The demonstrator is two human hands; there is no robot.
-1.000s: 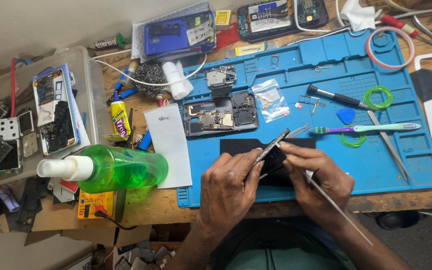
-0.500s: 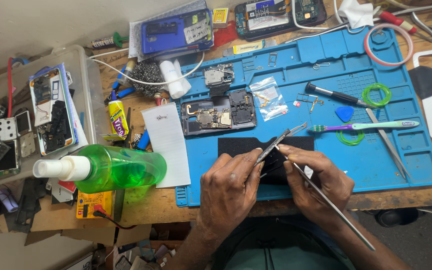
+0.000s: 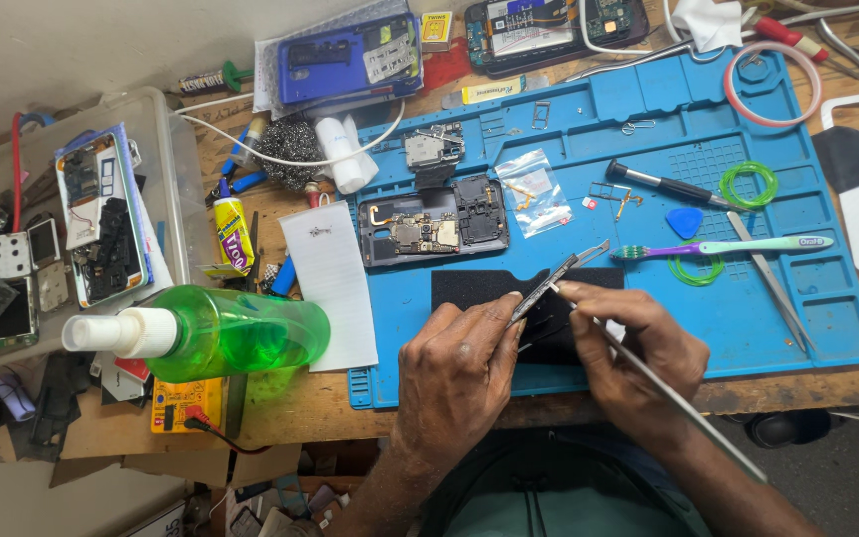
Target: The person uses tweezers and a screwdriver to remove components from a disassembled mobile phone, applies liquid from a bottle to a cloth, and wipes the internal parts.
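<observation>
Bin (image 3: 176,149): clear plastic, holds several opened phones.
Bottle (image 3: 221,333): one, green, on its side.
Mat (image 3: 748,298): blue, on wooden bench.
Left hand (image 3: 459,373): fingers closed on phone frame (image 3: 554,278), raised above black pad.
Right hand (image 3: 638,348): pinching one long thin tool (image 3: 678,403).
Toothbrush (image 3: 718,247): one.

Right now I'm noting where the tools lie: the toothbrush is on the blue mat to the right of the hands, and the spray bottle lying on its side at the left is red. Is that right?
Not quite. The spray bottle is green, not red, as the head view shows. The rest holds: it lies on its side at the left, and the toothbrush lies on the blue mat, up and right of the hands.
</observation>
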